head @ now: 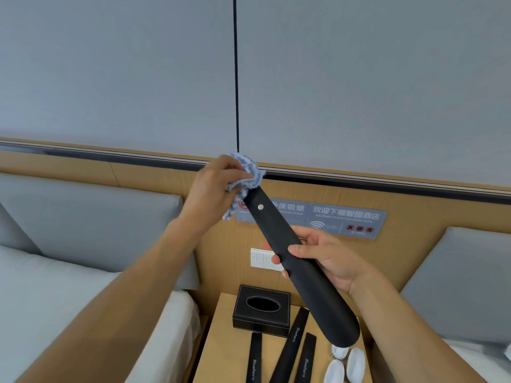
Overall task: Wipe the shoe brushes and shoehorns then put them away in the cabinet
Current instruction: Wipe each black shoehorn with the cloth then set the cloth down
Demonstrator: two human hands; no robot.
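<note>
A long black shoehorn [309,275] is held up in the air, slanting from upper left to lower right. My right hand [329,258] grips it around the middle. My left hand [213,194] holds a blue-and-white cloth [249,172] bunched around the shoehorn's narrow top end. On the wooden nightstand [229,352] below lie three black shoehorns [293,344] marked "Shoehorn", side by side. Right of them lie several white shoe brushes [345,363], partly hidden by the held shoehorn's wide end.
A black tissue box [262,308] stands at the back of the nightstand. Beds with white sheets flank it, left bed [69,294] and right bed [475,355]. A switch panel [260,258] and grey signs [345,217] are on the wooden headboard wall.
</note>
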